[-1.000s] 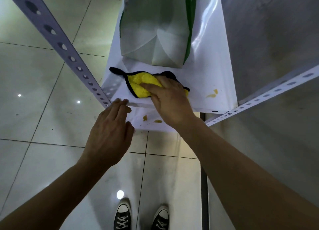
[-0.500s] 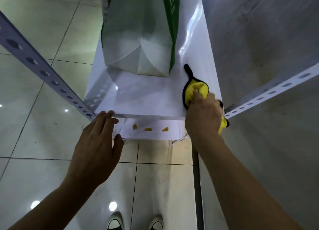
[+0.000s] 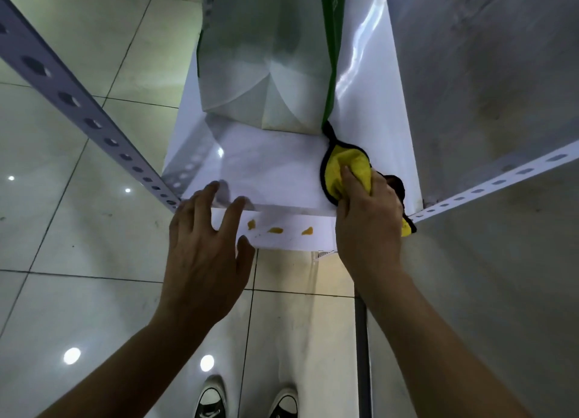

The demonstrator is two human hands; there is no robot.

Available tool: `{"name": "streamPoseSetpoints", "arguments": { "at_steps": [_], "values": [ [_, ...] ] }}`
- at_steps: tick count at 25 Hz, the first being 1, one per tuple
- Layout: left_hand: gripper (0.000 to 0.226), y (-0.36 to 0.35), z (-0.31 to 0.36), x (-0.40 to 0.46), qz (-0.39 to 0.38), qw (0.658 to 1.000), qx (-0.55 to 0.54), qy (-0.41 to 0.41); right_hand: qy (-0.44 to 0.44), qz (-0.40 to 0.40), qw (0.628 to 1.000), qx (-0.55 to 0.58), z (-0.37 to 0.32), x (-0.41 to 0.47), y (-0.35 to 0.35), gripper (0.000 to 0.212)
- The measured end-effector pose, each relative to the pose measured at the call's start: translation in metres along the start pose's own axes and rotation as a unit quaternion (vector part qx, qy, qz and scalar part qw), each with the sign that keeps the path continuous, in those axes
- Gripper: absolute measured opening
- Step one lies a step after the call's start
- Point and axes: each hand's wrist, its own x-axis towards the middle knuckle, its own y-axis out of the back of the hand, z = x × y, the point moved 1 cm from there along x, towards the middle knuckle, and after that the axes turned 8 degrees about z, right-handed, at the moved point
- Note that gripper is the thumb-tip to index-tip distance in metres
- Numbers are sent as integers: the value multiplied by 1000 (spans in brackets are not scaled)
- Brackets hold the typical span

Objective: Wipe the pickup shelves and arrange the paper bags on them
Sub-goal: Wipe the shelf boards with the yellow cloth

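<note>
Head view shows your right hand (image 3: 368, 220) gripping the yellow cloth (image 3: 346, 170) at the shelf (image 3: 269, 173) front corner, your left hand (image 3: 203, 251) spread flat on its edge.

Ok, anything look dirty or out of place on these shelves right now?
Yes: three small orange-yellow smears sit in a row on the lower shelf, just below the upper shelf's front edge. The yellow cloth under the right hand is on the upper shelf, so it has not reached them.

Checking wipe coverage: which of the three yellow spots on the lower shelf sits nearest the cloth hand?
The rightmost spot, closest to the right hand gripping the yellow cloth; the other two lie further left.
</note>
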Motion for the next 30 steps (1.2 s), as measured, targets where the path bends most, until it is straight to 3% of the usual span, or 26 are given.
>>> {"name": "streamPoseSetpoints", "arguments": {
  "at_steps": [6, 11, 13, 19, 25, 30],
  "values": [
    [60, -8, -11, -2, -14, 1000, 0, -23, -34, -38, 998, -43, 9, 98, -8, 47],
    [69, -5, -25, -5, -31, 997, 38, -60, -14, 14, 998, -55, 5, 23, 1, 43],
    [71, -7, -25, -7, -36, 997, 28, -61, 1, 20, 1000, -12, 2, -10, 4, 42],
    [68, -14, -19, -21, 2, 997, -78, 8, 76, -6, 994, 77, -35, -44, 4, 41],
    [69, -16, -21, -30, -1, 996, -84, 5, 134, -52, 989, 45, -93, -15, -11, 47],
    [68, -24, -24, -40, 6, 999, -35, -12, 113, -43, 991, 56, -101, -13, -16, 43]
  ]
}}
